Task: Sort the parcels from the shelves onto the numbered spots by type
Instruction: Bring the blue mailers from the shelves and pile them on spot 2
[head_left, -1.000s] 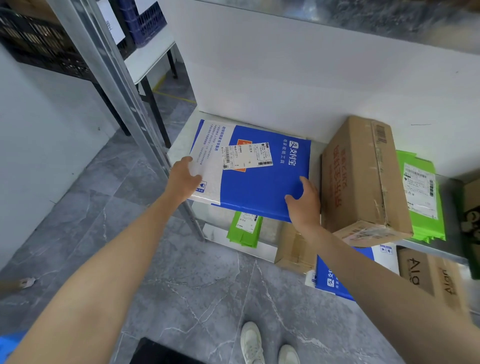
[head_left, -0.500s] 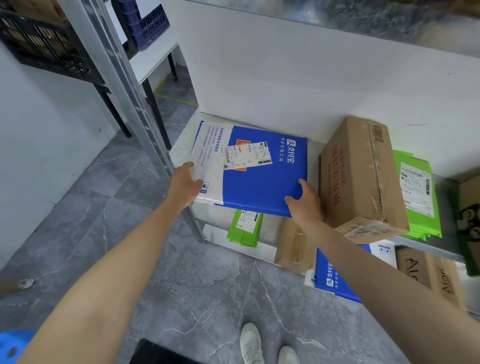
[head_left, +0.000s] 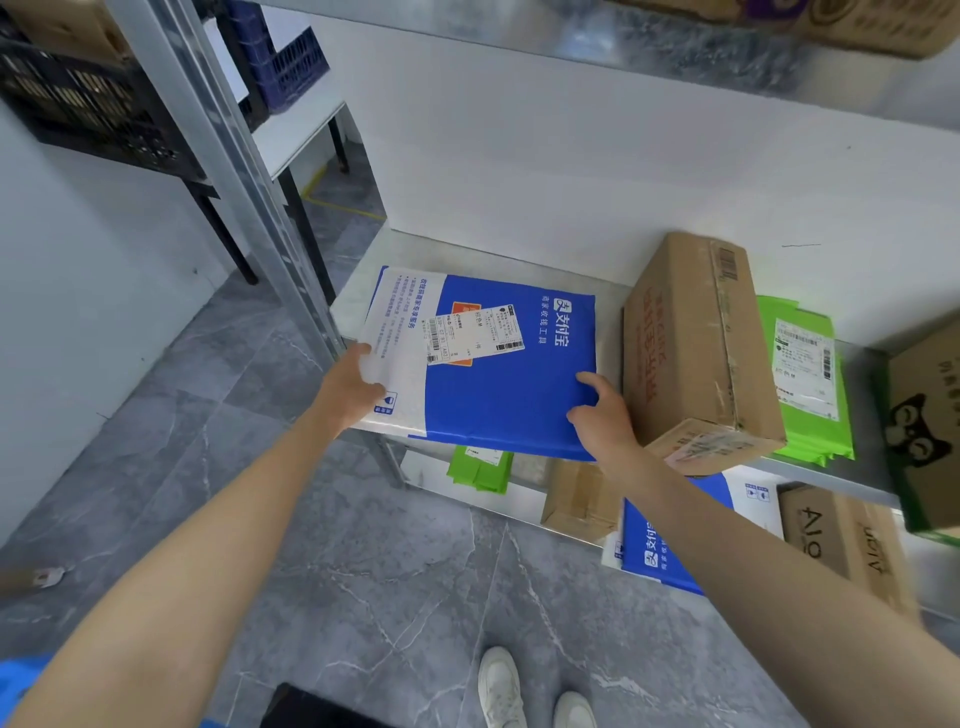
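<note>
step in hand looks like pulling the blue mailer (head_left: 493, 374) off the shelf (head_left: 467, 254). it lies flat just left of the brown box (head_left: 696, 353), its near edge hanging a bit over the shelf lip.

my two cents on doing it well: the left hand (head_left: 353, 387) is curled round the mailer's white edge, the side away from the brown box. the right hand (head_left: 597, 415) pinches the near corner right beside the box, thumb on top and fingers tucked under. a two-sided hold seems right for something this floppy. i'd slide it straight toward the body and keep it level so it doesn't sag in the middle. i'd also watch the right knuckles, since they're almost against the box and a sideways tug could nudge it. the numbered spots aren't in view, so no clue where it goes.

the mailer itself is a soft padded bag, mostly bright blue with a white strip on the side away from the box, white printing, and a label (head_left: 478, 335) stuck over an orange patch. there's a green mailer (head_left: 805, 374) on the box's other side, a different type i'd guess.
</note>
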